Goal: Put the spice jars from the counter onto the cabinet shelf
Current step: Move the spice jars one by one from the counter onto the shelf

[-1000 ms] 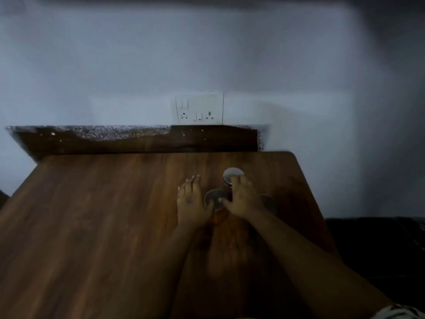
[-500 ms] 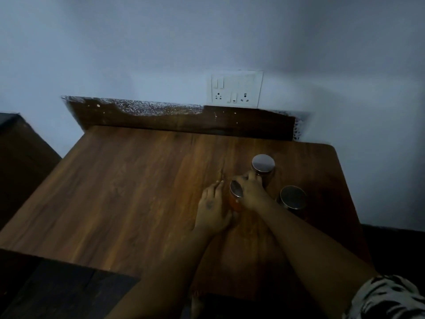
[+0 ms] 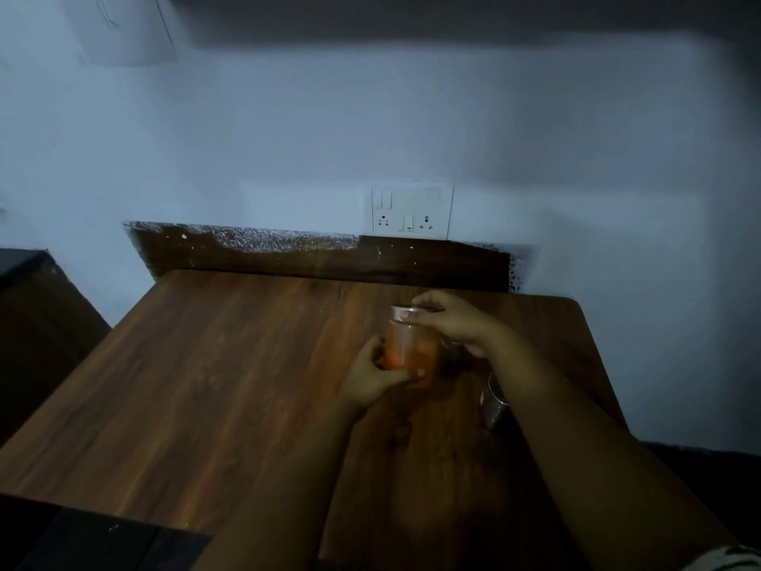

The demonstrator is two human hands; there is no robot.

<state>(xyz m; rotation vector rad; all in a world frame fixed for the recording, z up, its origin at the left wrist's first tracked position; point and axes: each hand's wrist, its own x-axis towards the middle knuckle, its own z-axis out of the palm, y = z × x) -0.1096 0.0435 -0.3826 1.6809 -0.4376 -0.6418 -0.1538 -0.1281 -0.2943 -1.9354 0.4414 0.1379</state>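
Note:
An orange spice jar [image 3: 407, 350] with a silver lid is held above the wooden counter [image 3: 230, 364], right of centre. My left hand [image 3: 372, 377] grips its lower part from the left. My right hand [image 3: 453, 321] curls over the lid and grips it from the right. A second jar [image 3: 494, 405] with a metal lid stands on the counter just right of my right forearm, mostly hidden. A third jar [image 3: 455, 356] shows only as a dark shape under my right hand. The cabinet shelf is not clearly visible.
A white switch and socket plate [image 3: 412, 208] sits on the wall above the dark backsplash [image 3: 329, 257]. A dark lower surface [image 3: 37, 307] lies to the left of the counter. A dark band [image 3: 412, 18] runs along the top of the view.
Both hands closed on the orange jar and lifted it off the counter. The camera tilted up, bringing more wall into view.

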